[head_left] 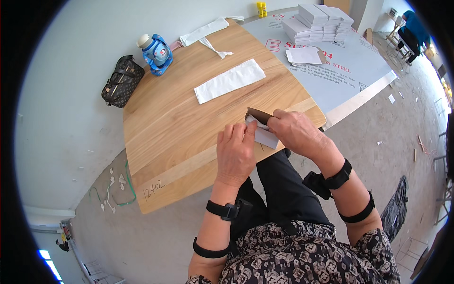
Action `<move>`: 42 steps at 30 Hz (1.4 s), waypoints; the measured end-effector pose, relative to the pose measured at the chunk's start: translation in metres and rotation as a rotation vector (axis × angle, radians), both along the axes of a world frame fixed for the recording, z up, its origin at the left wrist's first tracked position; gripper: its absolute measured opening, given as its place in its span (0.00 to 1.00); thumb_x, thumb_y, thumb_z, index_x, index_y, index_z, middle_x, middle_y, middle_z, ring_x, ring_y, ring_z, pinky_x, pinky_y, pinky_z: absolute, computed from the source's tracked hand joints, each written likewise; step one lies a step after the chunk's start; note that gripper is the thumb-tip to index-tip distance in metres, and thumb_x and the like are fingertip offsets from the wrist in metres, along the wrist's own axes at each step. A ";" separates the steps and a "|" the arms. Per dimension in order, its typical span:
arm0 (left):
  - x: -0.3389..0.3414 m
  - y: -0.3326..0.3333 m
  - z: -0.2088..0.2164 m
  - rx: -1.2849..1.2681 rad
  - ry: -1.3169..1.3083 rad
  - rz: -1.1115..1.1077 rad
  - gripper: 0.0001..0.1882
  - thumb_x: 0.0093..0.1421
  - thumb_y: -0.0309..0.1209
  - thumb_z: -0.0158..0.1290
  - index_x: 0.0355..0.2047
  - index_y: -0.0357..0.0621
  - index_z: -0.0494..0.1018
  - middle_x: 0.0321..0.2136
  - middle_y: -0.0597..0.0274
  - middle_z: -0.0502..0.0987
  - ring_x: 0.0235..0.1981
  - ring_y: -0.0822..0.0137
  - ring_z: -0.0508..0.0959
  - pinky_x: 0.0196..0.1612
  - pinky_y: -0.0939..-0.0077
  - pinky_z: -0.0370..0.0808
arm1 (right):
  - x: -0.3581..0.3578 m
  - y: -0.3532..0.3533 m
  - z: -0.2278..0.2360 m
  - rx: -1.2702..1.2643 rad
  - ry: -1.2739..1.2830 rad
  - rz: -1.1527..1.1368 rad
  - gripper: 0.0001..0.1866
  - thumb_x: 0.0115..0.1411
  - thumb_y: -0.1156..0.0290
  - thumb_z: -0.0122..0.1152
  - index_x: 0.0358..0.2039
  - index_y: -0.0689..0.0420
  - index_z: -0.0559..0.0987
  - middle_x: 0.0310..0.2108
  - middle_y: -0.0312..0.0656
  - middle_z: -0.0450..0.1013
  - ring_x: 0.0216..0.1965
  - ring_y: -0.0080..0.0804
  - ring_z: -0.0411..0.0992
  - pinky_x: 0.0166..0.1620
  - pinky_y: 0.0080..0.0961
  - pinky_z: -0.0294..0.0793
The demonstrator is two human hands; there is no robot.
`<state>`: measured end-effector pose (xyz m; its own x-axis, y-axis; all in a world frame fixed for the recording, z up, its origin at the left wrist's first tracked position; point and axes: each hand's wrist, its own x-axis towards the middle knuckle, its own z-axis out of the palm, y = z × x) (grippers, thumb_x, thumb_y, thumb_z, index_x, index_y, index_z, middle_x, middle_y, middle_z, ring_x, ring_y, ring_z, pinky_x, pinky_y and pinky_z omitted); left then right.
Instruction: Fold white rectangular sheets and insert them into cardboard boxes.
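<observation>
At the wooden table's (165,137) near edge, both of my hands are on a small white cardboard box (267,138). Its raised flap (258,115) shows a grey-brown inner side. My left hand (235,151) is closed at the box's left end, fingertips at its opening. White material (254,124) shows in that opening; I cannot tell what it is. From the right, my right hand (297,132) pinches the flap and the box's upper right part. Beyond the hands, a folded white cloth (230,81) lies flat on the tabletop.
More white cloth (204,32) lies at the table's far end. A blue bottle (158,54) and a dark handbag (124,81) stand along the wall side. Stacked white boxes (321,21), flat white cards (303,55) and yellow tubes (261,9) rest on the grey sheet-topped surface (326,85).
</observation>
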<state>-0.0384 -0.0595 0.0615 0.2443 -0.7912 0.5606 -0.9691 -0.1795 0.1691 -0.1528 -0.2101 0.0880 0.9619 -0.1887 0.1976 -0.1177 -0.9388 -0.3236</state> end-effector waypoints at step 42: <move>0.010 -0.002 0.002 -0.104 0.300 -0.193 0.16 0.48 0.10 0.48 0.36 0.35 0.76 0.34 0.55 0.72 0.30 0.57 0.78 0.32 0.68 0.75 | 0.011 -0.003 0.006 0.103 0.097 -0.124 0.10 0.56 0.66 0.60 0.24 0.58 0.81 0.22 0.48 0.76 0.31 0.47 0.76 0.36 0.39 0.75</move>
<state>-0.0283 -0.0617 0.0633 0.2612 -0.7816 0.5665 -0.8882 0.0351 0.4581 -0.1415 -0.2135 0.0944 0.9438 -0.3210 0.0791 -0.2652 -0.8779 -0.3986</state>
